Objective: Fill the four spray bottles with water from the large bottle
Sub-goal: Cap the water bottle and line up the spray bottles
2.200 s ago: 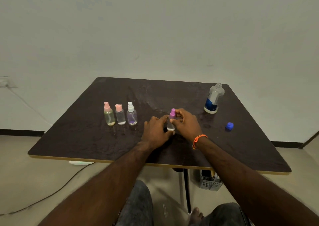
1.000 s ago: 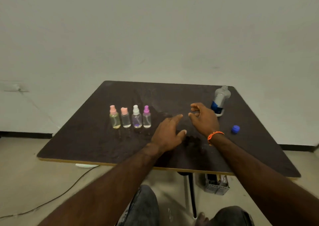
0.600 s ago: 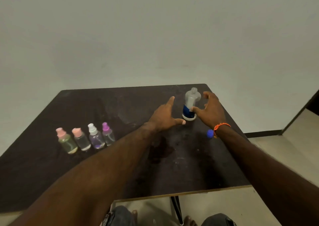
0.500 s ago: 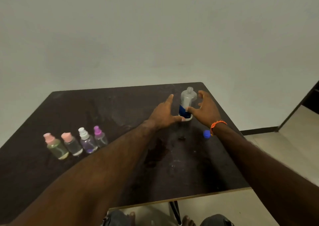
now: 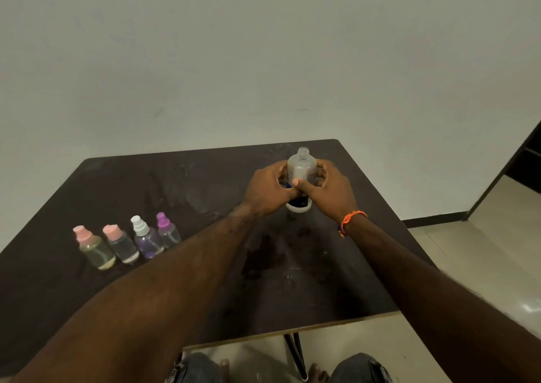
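Observation:
The large clear bottle (image 5: pixel 301 167) with a blue label stands uncapped near the table's far right. My left hand (image 5: pixel 268 191) and my right hand (image 5: pixel 329 191) both grip its body from either side, thumbs across the front. At the left of the table stand the small spray bottles in a row, all capped: a pink-capped one with yellowish liquid (image 5: pixel 93 249), a pink-capped clear one (image 5: pixel 121 245), a white-capped purple-tinted one (image 5: pixel 146 240) and a purple-capped one (image 5: pixel 167 233). The large bottle's blue cap is hidden.
The dark table (image 5: pixel 181 195) shows wet patches in its middle. Its near edge and right edge drop to a tiled floor (image 5: pixel 468 259). A table leg (image 5: pixel 295 353) and my knees lie below. A dark doorway (image 5: pixel 527 154) is at far right.
Both hands left the purple-capped spray bottle set in the row, reached right to the large bottle, and now hold it. The view swung to the right.

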A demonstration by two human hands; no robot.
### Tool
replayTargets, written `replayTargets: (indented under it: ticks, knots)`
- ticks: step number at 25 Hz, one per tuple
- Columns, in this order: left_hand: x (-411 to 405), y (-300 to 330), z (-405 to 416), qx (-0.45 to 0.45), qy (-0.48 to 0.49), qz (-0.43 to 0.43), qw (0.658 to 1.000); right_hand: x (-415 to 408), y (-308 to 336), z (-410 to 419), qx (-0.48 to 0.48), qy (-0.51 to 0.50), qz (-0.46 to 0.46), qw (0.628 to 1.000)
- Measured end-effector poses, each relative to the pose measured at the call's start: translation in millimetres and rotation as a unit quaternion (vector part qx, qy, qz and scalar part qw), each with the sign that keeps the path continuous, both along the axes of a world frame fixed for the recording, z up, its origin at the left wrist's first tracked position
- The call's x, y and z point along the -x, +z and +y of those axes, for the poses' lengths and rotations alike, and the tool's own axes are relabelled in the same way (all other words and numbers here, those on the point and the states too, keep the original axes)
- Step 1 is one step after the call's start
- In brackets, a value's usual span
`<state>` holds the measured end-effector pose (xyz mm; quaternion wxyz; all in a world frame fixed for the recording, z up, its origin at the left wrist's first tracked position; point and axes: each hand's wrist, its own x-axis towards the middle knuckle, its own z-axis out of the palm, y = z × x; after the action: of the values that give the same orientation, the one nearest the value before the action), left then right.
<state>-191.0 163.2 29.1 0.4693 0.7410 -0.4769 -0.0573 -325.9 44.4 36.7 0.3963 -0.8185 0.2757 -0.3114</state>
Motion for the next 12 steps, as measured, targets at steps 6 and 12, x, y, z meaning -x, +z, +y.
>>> replayTargets:
  ticks: [6, 12]
  knots:
    - [36.4, -7.7, 76.0, -0.026, 0.016, -0.009, 0.999, 34.6, -1.9, 64.6, 0.004, 0.022, 0.036, 0.999]
    - [58.9, -17.2, 114.9, -0.050, 0.026, 0.002, 0.998, 52.3, -12.0, 98.5, -0.011, 0.061, 0.071, 0.996]
